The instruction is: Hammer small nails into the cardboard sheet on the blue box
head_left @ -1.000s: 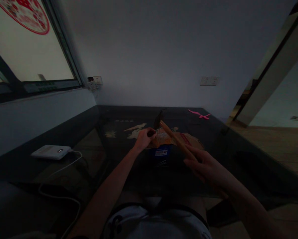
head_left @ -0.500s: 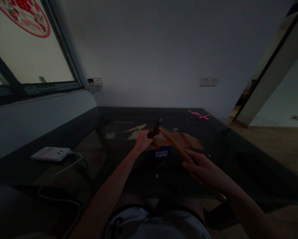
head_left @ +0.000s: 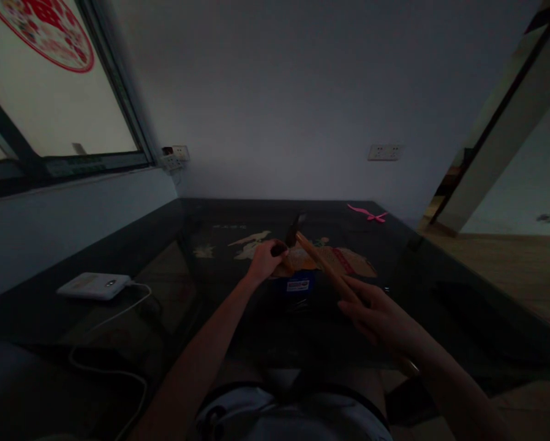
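Observation:
My right hand (head_left: 371,306) is wrapped round the wooden handle of a hammer (head_left: 323,263). The hammer slants up and away to the left, its dark head above a flat brown and orange piece (head_left: 297,260). My left hand (head_left: 264,260) is closed in a pinch at that piece's left side, close to the hammer head. Whatever lies between its fingertips is too small and dark to name. Just in front of the piece is a blue packet (head_left: 297,285) with a white label. Brown cardboard (head_left: 351,261) with a red stripe lies to the right.
A white power bank (head_left: 94,286) with a white cable lies on the dark glossy table (head_left: 238,331) at left. A pink ribbon-like item (head_left: 369,214) sits near the far right corner. Behind the table is a wall with sockets (head_left: 384,152). A dark flat shape (head_left: 481,312) is at right.
The hammer head has shifted slightly away from my left fingers, with a small gap now showing. My left hand stays at nearly the same spot, and the view has tilted a little.

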`<state>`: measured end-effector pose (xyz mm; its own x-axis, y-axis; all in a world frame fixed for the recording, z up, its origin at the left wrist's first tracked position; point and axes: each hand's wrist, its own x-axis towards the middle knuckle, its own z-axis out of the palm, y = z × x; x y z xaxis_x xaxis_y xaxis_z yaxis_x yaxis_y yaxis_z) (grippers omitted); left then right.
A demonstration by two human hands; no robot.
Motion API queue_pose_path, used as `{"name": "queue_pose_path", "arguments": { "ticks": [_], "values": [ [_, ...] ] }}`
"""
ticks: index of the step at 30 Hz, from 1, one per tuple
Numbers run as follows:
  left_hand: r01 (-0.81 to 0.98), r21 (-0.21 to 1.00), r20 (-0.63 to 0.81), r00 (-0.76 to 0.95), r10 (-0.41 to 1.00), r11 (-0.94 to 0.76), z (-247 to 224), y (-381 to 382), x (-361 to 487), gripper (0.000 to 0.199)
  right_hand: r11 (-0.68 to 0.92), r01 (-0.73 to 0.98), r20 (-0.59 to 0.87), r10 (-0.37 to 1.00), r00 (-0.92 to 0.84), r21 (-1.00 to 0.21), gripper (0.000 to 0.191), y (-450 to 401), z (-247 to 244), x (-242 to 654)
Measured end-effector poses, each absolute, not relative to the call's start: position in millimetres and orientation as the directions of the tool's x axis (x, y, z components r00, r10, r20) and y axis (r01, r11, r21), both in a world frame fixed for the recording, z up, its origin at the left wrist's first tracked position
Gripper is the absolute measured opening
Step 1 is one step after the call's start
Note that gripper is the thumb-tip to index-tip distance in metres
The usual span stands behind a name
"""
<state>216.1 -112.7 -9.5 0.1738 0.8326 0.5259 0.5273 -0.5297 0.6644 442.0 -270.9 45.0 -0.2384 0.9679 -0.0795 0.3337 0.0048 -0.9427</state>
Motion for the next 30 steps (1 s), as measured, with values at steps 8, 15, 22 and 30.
{"name": "queue_pose_path", "arguments": {
  "ticks": [8,15,22,30],
  "values": [
    [0.504,0.671,0.530,0.186,0.827,-0.544,-14.4,-110.0,215.4,0.010,0.010,0.313,-0.065,0.971,-0.229,-0.950,0.061,-272.2,48.8,440.4],
    [0.510,0.665,0.530,0.192,0.826,-0.545,-13.3,-110.4,215.0,0.010,0.030,0.344,-0.054,0.971,-0.232,-0.939,0.060,-271.5,47.7,440.9],
    [0.546,0.642,0.534,0.184,0.825,-0.538,-11.5,-110.9,215.8,0.011,0.033,0.346,-0.069,0.958,-0.277,-0.938,0.058,-271.5,48.2,440.5],
    [0.524,0.668,0.510,0.195,0.838,-0.529,-9.8,-113.2,216.2,0.009,0.029,0.367,-0.052,0.977,-0.208,-0.930,0.058,-273.5,50.9,444.4]
  ]
}}
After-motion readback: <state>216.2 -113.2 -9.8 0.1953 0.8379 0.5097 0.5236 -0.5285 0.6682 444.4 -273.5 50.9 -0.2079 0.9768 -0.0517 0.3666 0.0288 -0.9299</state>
